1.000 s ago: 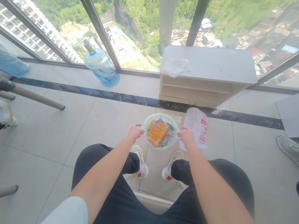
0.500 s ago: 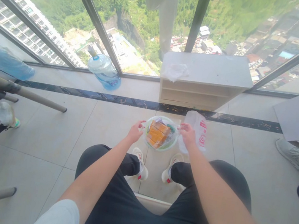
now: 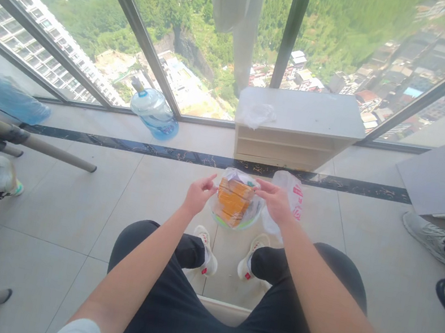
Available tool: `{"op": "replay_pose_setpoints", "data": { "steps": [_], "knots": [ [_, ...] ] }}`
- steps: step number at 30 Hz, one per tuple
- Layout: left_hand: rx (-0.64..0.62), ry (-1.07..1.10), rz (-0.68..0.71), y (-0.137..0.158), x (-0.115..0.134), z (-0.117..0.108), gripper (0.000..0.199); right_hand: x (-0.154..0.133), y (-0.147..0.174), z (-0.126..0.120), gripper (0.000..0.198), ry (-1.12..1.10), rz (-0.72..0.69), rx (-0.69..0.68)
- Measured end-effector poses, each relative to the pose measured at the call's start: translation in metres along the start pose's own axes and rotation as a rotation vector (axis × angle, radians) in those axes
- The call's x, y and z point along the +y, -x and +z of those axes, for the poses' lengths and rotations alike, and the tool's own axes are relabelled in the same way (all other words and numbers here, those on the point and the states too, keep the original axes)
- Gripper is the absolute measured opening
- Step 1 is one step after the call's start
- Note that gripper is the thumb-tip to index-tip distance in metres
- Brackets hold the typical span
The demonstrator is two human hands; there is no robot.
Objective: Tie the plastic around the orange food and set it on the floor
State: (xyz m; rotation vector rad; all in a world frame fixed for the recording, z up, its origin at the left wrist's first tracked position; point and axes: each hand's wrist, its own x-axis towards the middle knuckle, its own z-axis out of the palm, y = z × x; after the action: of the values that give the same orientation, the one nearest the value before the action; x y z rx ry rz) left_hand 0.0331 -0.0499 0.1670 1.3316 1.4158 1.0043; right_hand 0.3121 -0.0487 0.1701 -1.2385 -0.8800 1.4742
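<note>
Both hands pinching a clear bag of orange stuff, crackers maybe: left hand one edge, right hand the other.

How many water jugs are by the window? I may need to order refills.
2. One water jug lies on the floor against the window frame, left of the low shelf. A second jug lies at the far left edge, partly cropped. Others may be out of view.
</note>
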Motion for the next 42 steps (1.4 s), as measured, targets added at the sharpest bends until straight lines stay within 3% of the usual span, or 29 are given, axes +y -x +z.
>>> {"op": "replay_pose_setpoints", "data": {
  "steps": [3, 7, 12, 15, 18, 26, 33, 36, 42],
  "knots": [
    [0.041, -0.151, 0.078, -0.001, 0.024, -0.01, 0.028, -0.026, 0.004, 0.004, 0.035, 0.189, -0.073, 0.007],
    [0.11, -0.171, 0.174, -0.006, 0.046, -0.029, 0.014, -0.053, 0.006, 0.004, 0.017, 0.328, -0.233, 0.042],
    [0.182, -0.088, 0.309, -0.015, 0.069, -0.037, 0.01, -0.073, 0.005, 0.008, 0.021, 0.243, -0.371, 0.002],
    [0.173, 0.065, 0.303, -0.018, 0.081, -0.027, 0.015, -0.075, 0.002, 0.018, 0.024, 0.039, -0.338, -0.078],
    [0.082, 0.253, 0.237, -0.02, 0.089, -0.009, 0.024, -0.072, -0.001, 0.033, 0.03, -0.069, -0.316, -0.084],
    [0.075, 0.259, 0.133, -0.018, 0.091, 0.04, 0.028, -0.058, -0.007, 0.068, 0.045, 0.019, -0.245, 0.141],
    [0.05, 0.248, 0.062, -0.012, 0.092, 0.061, 0.031, -0.055, 0.002, 0.079, 0.03, 0.219, -0.232, 0.151],
    [0.07, 0.207, 0.039, -0.012, 0.089, 0.065, 0.022, -0.054, 0.007, 0.079, 0.024, 0.208, -0.213, 0.103],
    [0.187, 0.191, 0.104, -0.013, 0.087, 0.066, 0.022, -0.048, 0.013, 0.077, 0.029, 0.111, -0.166, -0.165]
  ]
}}
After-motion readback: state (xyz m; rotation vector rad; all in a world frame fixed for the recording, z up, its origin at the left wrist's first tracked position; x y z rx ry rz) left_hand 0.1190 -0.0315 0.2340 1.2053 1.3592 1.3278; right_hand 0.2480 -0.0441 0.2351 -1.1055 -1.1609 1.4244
